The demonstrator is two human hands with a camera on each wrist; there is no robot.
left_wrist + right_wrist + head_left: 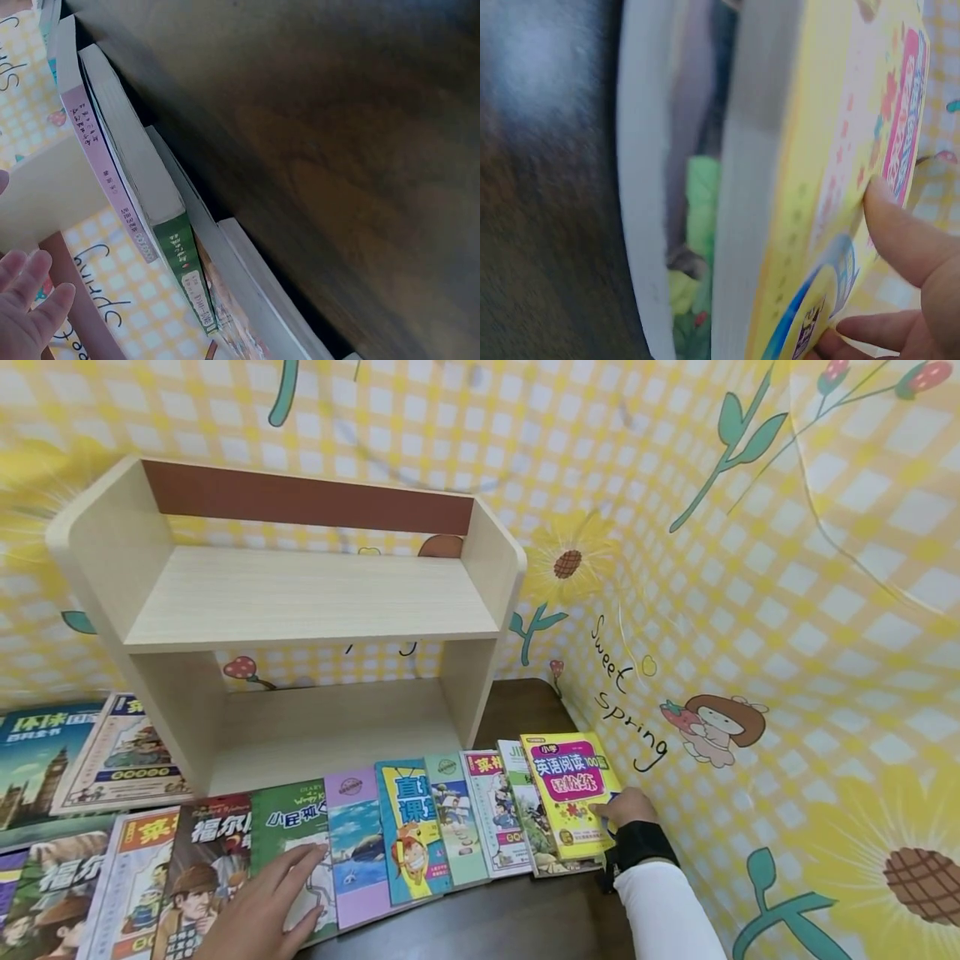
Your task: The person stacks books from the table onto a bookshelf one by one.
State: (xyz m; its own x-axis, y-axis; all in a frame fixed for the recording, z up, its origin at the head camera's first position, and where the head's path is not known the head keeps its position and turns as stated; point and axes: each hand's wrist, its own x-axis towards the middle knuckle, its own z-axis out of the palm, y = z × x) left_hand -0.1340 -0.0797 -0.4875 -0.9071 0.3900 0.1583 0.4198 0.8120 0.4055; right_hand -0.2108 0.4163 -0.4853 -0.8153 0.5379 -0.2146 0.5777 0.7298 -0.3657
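My right hand (632, 807) grips the right edge of a yellow workbook (551, 810) with a pink title panel. In the right wrist view its thumb (900, 232) lies on the cover, with the other fingers at the edge. The workbook lies on top of another book (519, 768) at the right end of the row. My left hand (262, 906), fingers spread and relaxed, is over the lower part of a green book (273, 827). A purple book with a sea picture (358, 852) lies just right of that hand.
A pale two-tier wooden shelf (315, 597) stands behind the row on a dark table (517, 918). Several more books, including a blue one (30, 760), lie at the left. A patterned yellow cloth (750, 610) hangs along the back and right side.
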